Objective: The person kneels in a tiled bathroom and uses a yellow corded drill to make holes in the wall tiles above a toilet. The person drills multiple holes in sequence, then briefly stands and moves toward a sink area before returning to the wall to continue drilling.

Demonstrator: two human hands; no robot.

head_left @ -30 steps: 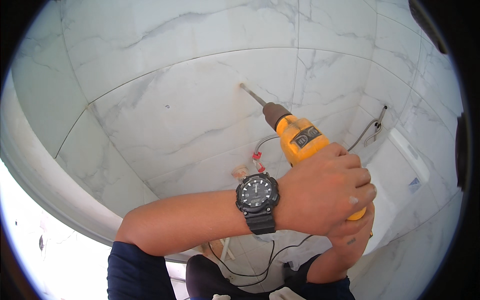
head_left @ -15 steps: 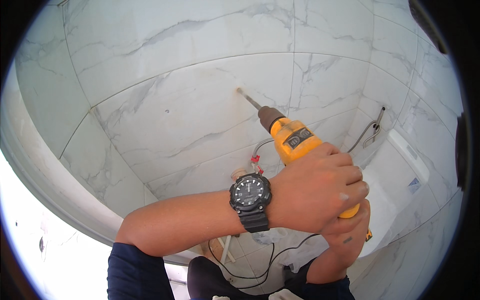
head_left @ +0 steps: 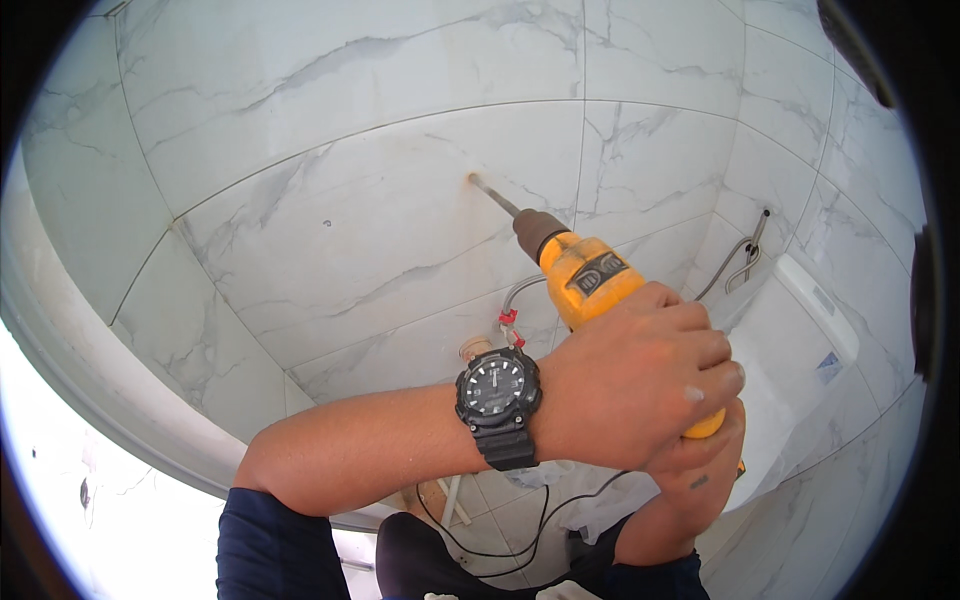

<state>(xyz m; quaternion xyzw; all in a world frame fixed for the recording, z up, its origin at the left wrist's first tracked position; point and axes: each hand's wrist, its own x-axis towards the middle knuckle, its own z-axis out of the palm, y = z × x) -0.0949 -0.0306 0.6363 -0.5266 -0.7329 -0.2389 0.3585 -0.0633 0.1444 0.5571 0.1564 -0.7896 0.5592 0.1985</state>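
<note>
A yellow power drill (head_left: pixel 590 280) with a dark brown chuck points up and left at the marbled wall tile (head_left: pixel 370 230). Its grey bit (head_left: pixel 495 195) meets the tile at a small rust-coloured spot. My left hand (head_left: pixel 650 370) is wrapped over the rear of the drill's body, and a black watch (head_left: pixel 496 390) sits on that wrist. Behind and below it, my right hand (head_left: pixel 715 455) closes around the drill's handle; most of its fingers are hidden by the left hand. A small drilled hole or mark (head_left: pixel 326 223) shows on the tile farther left.
A red-handled valve with a braided hose (head_left: pixel 509 318) and a capped pipe stub (head_left: pixel 475 347) stand low on the wall. At right is a white toilet (head_left: pixel 790 340). A black cord (head_left: pixel 545 515) and clear plastic (head_left: pixel 600 510) lie on the floor.
The view has shifted slightly, so the wall appears a little farther left. Both hands keep their grip on the drill, and the bit stays at the same spot.
</note>
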